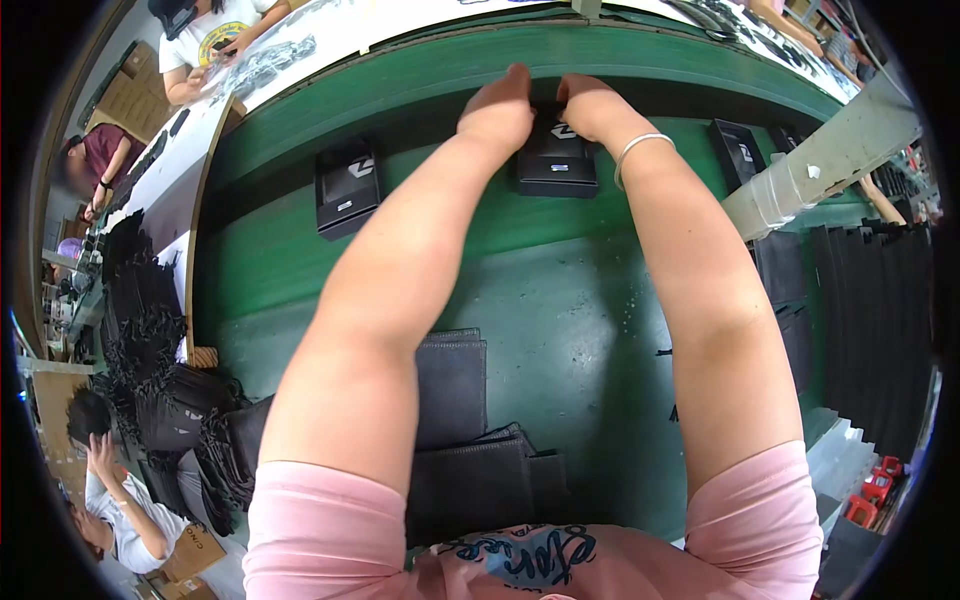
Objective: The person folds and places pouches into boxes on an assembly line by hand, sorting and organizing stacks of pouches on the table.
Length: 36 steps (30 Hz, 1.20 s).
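Note:
Both my arms reach forward to a black box (557, 172) with a white logo on its top and a small white label on its near side. My left hand (498, 108) is at the box's far left corner, fingers curled and partly hidden. At the far right corner my right hand (592, 108), a bangle on its wrist, is closed with its fingertips against the box. A similar black box (347, 188) lies to the left on the green surface (560, 280). Another black box (738, 152) lies to the right.
Black pouches (455, 390) lie near my body, with stacked dark pieces (870, 320) at right. A pale post (820, 160) stands at right. Black drawstring bags (145, 310) pile up at left. People work beyond the belt and at left.

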{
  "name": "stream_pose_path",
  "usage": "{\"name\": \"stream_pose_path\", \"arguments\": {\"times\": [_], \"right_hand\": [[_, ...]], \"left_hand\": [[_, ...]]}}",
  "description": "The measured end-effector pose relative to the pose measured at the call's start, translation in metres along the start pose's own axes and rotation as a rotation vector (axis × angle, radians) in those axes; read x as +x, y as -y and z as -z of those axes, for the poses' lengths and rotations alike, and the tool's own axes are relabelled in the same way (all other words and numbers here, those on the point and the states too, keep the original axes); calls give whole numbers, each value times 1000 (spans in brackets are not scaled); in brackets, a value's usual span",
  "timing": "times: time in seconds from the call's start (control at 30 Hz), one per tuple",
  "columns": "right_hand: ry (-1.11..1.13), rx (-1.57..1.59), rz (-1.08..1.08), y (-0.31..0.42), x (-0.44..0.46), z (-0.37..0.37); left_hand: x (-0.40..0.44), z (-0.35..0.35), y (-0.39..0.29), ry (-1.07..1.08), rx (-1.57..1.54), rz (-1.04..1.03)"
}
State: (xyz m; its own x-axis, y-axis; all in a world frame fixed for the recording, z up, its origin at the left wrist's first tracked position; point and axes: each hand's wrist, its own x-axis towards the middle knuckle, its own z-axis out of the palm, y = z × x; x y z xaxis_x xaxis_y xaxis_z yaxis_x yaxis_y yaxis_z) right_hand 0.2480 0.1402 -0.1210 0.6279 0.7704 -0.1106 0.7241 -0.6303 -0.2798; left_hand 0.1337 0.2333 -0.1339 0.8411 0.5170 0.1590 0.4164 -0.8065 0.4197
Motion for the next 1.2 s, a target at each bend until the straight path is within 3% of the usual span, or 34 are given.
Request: {"name": "stream_pose_path", "arguments": {"times": [0.13,0.2,0.3,0.37,0.43,0.47,0.53,0.63,0.7,0.77,0.8,0.87,0.97,1.03,1.1,1.2], "right_hand": [[-77,-65,-14,-2,-23,2],[-442,-202,140,-10,-32,-9],[-549,-92,287,19,-58,1],[-665,25,395,38,-88,17],[-243,44,352,79,-138,36],[-244,49,363,92,-158,38],[87,52,475,110,-194,34],[72,86,663,120,-223,0],[-29,348,666,129,-226,-22],[0,461,518,138,-225,-33],[18,455,547,138,-219,-44],[33,773,410,131,-205,-68],[36,1003,403,123,-188,-81],[82,1078,448,126,-185,-85],[31,859,457,127,-189,-79],[72,949,450,128,-182,-89]], "left_hand": [[-12,4,-25,41,-6,96],[-33,12,-26,-11,-83,-32],[-96,58,-32,-4,-133,-27],[-140,85,-26,63,-114,-262],[-191,135,-47,232,25,-444],[-213,148,-54,78,39,-764],[-259,176,-72,37,59,-942],[-315,193,-84,27,65,-941],[-340,197,-87,11,73,-913],[-357,196,-90,-12,81,-890],[-365,193,-91,-27,75,-883],[-373,190,-91,-53,75,-856],[-379,189,-92,-87,69,-829],[-380,187,-89,-101,61,-811],[-379,188,-88,-109,66,-822],[-384,185,-90,-118,57,-814]]}}
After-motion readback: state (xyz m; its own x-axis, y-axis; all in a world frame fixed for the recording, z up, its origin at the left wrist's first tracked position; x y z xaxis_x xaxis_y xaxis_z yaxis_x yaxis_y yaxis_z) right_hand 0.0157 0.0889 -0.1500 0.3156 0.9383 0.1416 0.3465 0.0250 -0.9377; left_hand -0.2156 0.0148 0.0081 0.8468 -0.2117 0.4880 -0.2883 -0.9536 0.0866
